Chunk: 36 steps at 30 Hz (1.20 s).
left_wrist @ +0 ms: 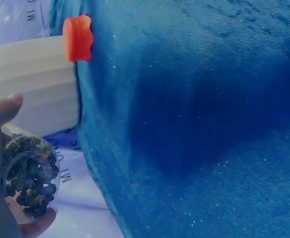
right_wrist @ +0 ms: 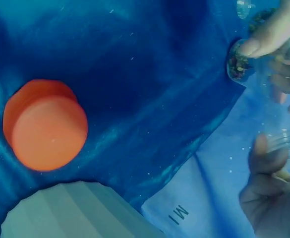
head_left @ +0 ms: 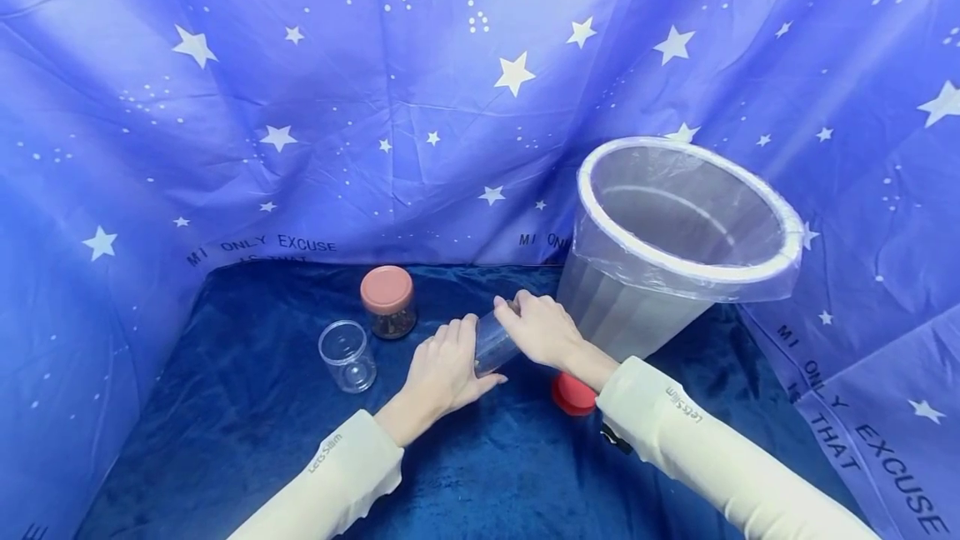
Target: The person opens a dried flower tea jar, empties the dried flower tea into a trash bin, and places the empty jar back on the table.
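Observation:
A clear jar is held tilted between both hands, over the middle of the cloth. My left hand grips its lower end, with the thumb apart from the fingers. Through the base of the jar, the left wrist view shows dark green and brown crumbly pieces. At the upper end, my right hand curls its fingers round the jar by its clear rim, hiding most of the mouth. A red scalloped-edged round piece rests on the cloth below the right wrist.
A tall pale bin lined with a clear bag stands right of the hands. To their left are an uncovered clear jar and a jar with a pink lid and dark contents. Starry blue curtains enclose the blue cloth.

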Available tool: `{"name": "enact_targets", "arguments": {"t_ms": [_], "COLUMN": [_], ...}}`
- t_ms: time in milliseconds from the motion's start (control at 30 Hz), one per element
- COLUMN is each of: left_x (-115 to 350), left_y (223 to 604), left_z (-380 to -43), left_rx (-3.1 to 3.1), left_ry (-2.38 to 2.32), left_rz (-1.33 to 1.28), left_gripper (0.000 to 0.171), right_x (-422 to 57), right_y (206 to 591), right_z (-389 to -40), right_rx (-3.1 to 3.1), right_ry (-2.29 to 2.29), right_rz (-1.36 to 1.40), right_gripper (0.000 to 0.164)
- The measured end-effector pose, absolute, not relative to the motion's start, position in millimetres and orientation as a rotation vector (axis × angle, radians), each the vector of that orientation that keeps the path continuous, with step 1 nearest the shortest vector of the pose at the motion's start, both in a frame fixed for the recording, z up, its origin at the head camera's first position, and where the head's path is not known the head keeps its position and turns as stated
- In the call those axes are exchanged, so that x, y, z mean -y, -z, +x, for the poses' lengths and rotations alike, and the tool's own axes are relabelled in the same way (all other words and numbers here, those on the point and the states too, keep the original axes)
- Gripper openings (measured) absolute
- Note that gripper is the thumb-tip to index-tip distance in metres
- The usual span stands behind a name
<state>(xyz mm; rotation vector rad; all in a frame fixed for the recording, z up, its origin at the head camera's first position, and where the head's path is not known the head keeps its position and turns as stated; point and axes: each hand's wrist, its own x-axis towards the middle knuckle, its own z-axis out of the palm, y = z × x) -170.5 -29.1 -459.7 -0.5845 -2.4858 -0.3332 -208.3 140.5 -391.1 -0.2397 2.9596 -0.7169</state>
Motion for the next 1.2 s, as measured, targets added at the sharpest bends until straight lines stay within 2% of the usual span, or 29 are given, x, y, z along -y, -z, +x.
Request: {"name": "enact_targets", "arguments": {"t_ms": [167,767,1200], "left_x": [29.5,25.0,24.0], "left_y": [451.1,441.4,434.8], "left_z": [-169.2,-160.1,-158.1], "left_rx": [2.575,2.66,2.603], "left_ry": [0.405,0.559,0.582], "left_rz": [-0.577,-0.63,-0.629], "left_gripper": [0.071,0.068,0.064], "right_x": [-140.7,-153.0,-157.6], "right_y": [392.2,403.8,406.8], "right_z": [-207.1,-201.1,-201.1], "right_rx": [-3.037,-3.201,-3.218], "right_ry": [0.781,0.855,0.99], "right_rz": [-0.268,-0.561,-0.744], "right_gripper": [0.046,0.035,0.033]}}
